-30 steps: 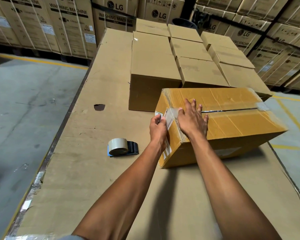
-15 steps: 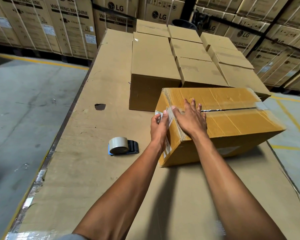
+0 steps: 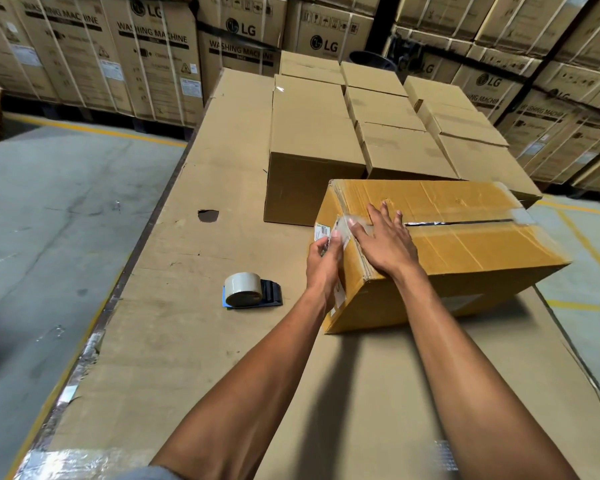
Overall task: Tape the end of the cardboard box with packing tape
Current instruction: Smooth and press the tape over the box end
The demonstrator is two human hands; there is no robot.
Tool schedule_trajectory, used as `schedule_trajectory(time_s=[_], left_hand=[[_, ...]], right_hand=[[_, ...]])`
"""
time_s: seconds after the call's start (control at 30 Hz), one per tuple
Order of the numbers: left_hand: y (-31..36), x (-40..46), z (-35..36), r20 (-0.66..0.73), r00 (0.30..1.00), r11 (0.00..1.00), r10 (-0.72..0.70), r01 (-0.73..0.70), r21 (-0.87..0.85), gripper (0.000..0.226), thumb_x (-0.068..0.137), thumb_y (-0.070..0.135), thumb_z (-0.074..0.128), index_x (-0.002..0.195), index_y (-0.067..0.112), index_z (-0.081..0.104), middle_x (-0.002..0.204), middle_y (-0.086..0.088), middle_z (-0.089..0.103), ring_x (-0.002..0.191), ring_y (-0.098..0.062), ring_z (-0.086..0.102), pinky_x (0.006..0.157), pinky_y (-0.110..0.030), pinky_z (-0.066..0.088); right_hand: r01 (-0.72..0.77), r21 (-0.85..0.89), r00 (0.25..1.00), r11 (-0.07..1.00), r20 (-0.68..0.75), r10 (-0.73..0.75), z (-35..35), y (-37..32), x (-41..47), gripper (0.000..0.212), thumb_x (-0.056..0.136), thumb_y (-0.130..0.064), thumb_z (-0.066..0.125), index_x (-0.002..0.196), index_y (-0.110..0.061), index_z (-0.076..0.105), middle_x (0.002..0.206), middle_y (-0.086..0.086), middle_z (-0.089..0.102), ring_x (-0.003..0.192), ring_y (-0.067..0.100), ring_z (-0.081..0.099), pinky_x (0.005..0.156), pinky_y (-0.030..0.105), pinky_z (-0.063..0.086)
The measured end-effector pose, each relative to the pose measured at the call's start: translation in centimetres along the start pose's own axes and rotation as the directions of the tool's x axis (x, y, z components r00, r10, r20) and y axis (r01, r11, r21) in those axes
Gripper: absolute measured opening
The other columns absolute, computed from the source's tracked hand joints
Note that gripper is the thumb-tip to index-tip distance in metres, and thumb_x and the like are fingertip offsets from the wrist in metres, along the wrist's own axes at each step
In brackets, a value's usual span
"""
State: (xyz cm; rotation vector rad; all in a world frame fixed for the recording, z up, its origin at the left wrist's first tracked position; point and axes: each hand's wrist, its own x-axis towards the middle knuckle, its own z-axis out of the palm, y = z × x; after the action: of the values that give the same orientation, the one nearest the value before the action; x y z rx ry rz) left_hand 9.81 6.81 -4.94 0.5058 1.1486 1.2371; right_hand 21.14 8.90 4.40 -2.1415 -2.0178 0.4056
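A yellow-brown cardboard box [image 3: 471, 251] lies on the cardboard-covered table, its top seam partly open along the middle. A clear strip of packing tape [image 3: 343, 227] runs over the box's left top edge. My right hand [image 3: 387, 242] lies flat, fingers spread, on the box top at that edge, pressing the tape. My left hand [image 3: 323, 261] is against the box's left end face, fingers pinched on the tape's hanging end. The tape dispenser [image 3: 248, 295], a beige roll on a dark blue holder, rests on the table left of my left wrist, untouched.
Several plain closed cardboard boxes [image 3: 312, 147] stand in rows just behind the box. The table's left edge [image 3: 118, 282] drops to a grey concrete floor. A dark hole [image 3: 208, 215] marks the table cover. Stacked LG washing machine cartons [image 3: 153, 57] line the back.
My right hand slid slightly up and left along the tape at the box's edge. My left hand stayed pinched on the tape end. The dispenser did not move.
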Motion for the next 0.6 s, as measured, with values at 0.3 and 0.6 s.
schedule_trajectory(time_s=[0.3,0.6], left_hand=[[-0.6,-0.9,-0.5,-0.038,0.999,0.999,0.002,0.0,0.048,0.035,0.113,0.029,0.06,0.147,0.021,0.058,0.151,-0.001,0.06,0.125,-0.018,0.06,0.1,-0.031,0.048],[-0.5,-0.8,-0.1,-0.044,0.999,1.0,-0.014,0.013,-0.011,0.049,0.1,0.057,0.072,0.136,0.027,0.061,0.133,0.001,0.068,0.117,-0.015,0.067,0.091,-0.032,0.057]], right_hand=[[0.028,0.013,1.0,1.0,0.002,-0.028,0.1,-0.1,0.2,0.061,0.111,-0.026,0.032,0.169,-0.031,0.013,0.179,0.005,0.001,0.163,0.039,-0.005,0.131,0.057,0.011],[0.002,0.056,1.0,0.998,0.0,-0.002,0.0,-0.4,-0.3,0.065,0.109,-0.055,0.036,0.168,-0.034,0.02,0.178,-0.003,0.006,0.164,0.035,-0.005,0.131,0.055,0.011]])
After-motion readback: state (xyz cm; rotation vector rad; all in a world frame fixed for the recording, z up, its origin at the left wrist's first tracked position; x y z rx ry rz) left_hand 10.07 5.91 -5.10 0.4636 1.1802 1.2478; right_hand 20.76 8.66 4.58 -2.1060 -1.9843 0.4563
